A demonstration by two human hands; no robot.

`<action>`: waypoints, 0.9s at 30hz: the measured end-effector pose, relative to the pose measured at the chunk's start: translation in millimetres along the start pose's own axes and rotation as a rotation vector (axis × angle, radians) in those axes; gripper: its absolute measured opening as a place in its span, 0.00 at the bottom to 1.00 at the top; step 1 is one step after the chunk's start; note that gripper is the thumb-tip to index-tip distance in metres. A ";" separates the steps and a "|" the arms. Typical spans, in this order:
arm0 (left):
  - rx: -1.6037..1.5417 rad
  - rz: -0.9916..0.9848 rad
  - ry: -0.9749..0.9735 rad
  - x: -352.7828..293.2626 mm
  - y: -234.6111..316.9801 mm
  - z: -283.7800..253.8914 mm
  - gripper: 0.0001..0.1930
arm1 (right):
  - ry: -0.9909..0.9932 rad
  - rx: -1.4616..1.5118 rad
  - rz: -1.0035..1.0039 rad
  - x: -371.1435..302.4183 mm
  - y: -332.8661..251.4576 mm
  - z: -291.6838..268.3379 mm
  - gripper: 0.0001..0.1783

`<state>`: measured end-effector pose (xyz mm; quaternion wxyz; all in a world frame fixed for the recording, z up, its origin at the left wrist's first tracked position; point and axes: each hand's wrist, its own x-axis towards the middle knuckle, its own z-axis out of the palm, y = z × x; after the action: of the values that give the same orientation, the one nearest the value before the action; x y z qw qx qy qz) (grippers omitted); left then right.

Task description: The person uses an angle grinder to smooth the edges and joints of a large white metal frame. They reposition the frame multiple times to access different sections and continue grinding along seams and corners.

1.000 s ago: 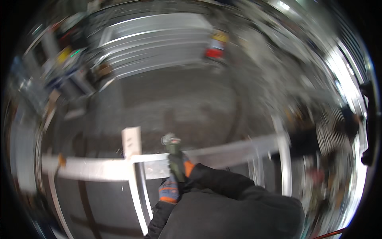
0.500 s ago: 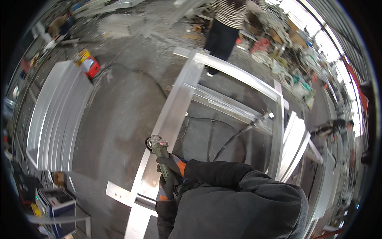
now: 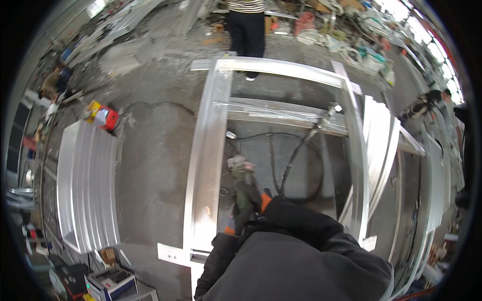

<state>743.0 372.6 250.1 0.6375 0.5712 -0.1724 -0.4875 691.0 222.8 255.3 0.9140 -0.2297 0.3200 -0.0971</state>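
A green angle grinder [image 3: 241, 169] with a grey head is in my gloved hands, its head pointing away from me. My right hand [image 3: 251, 191] is closed around its body. Behind it, my left hand [image 3: 239, 221] is closed around the rear of the same tool. Both hands are somewhat blurred, and the left fingers are partly hidden. The grinder is over the opening of a large rectangular metal frame [image 3: 206, 145], just right of its left beam. A bright patch shows on that beam's near part.
Stacked metal channels [image 3: 88, 185] lie left, with a red and yellow machine [image 3: 104, 118] behind. A black cable [image 3: 286, 175] crosses inside the frame. A person [image 3: 246, 32] stands beyond it. White profiles [image 3: 374, 155] lean right. A boxed machine [image 3: 111, 282] stands near left.
The grinder and both hands have moved off the left beam, rightward over the frame's opening. The view has turned, so the frame now appears straighter. Both hands still hold the grinder.
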 end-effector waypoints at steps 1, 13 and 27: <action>0.094 -0.001 -0.030 4.8 8.9 13.7 0.27 | 0.013 -0.001 -0.021 -1.0 -8.4 -11.9 0.17; 0.148 -0.326 -0.132 84.7 64.3 128.0 0.31 | 0.238 0.254 0.059 -5.9 -107.1 -104.6 0.27; 0.904 0.013 0.011 91.0 -2.7 32.5 0.28 | 0.131 0.235 -0.443 12.9 -203.1 -157.2 0.19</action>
<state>759.0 280.3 226.4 0.3278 0.7939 -0.3680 -0.3562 595.9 -15.4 237.8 0.8681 -0.1798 0.3071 -0.3460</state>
